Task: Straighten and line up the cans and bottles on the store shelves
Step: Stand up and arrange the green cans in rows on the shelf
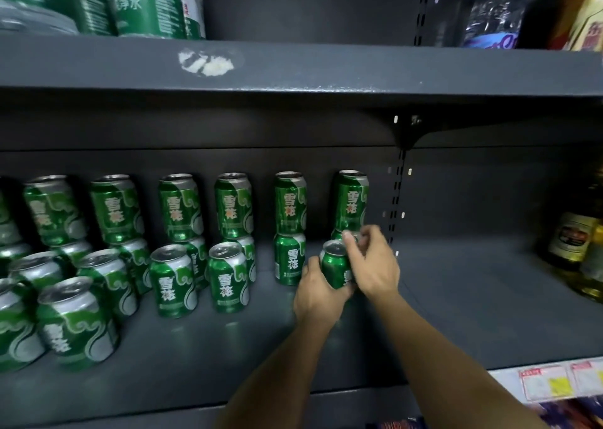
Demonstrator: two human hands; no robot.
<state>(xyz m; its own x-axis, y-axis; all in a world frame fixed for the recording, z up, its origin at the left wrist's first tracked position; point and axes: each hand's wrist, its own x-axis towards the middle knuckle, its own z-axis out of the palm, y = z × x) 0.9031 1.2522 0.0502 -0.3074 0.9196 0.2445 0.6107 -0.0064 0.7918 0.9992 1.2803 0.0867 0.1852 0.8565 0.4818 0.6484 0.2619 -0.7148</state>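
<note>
Green can [336, 265] sits upright between both hands on the dark metal shelf [473, 298]. Left hand [318, 290] wraps its lower body from the left; right hand [372, 262] curls round its upper right side, fingers at the rim. Directly behind the hands: a two-high can stack [350, 200], another stack [289, 226] just left. Further left, more glossy green-and-silver cylinders [171, 281], pull-tab tops. Well right of the hands, amber glass bottles [571, 236].

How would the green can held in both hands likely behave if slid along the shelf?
The green can looks smooth and glossy, so it probably slides easily on the painted metal shelf. Upright it seems fairly stable; tipped over, it would likely roll.
</note>
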